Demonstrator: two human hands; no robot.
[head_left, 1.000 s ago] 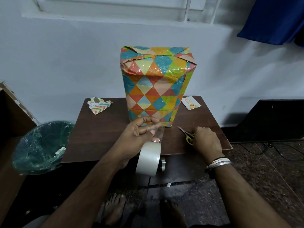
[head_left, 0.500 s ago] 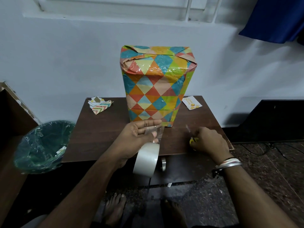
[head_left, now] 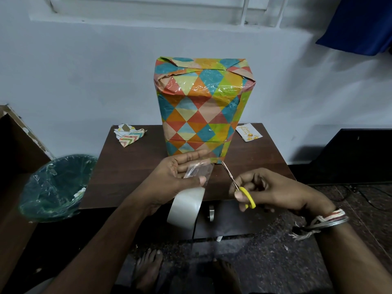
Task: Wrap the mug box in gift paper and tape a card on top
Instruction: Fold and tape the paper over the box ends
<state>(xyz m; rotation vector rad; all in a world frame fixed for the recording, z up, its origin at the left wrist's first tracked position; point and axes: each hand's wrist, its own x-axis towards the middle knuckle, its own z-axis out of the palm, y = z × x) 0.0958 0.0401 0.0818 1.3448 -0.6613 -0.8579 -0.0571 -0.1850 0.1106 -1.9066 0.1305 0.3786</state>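
My left hand (head_left: 176,177) pinches a tape strip (head_left: 198,169) just in front of the box (head_left: 201,107), thumb against fingers. My right hand (head_left: 273,192) curls around the scissors (head_left: 239,187), blades tipped toward the box.

You stand barefoot in what looks like a room in a home. Your feet (head_left: 148,270) rest on a speckled stone floor (head_left: 286,257) before a small brown tabletop (head_left: 131,166) set against a painted white wall (head_left: 84,81). A window ledge (head_left: 148,20) runs above, a blue cloth (head_left: 360,24) hangs at right, and a plastic-lined waste bin (head_left: 57,187) sits at left. A gift-wrapped box (head_left: 201,107) stands on the tabletop.
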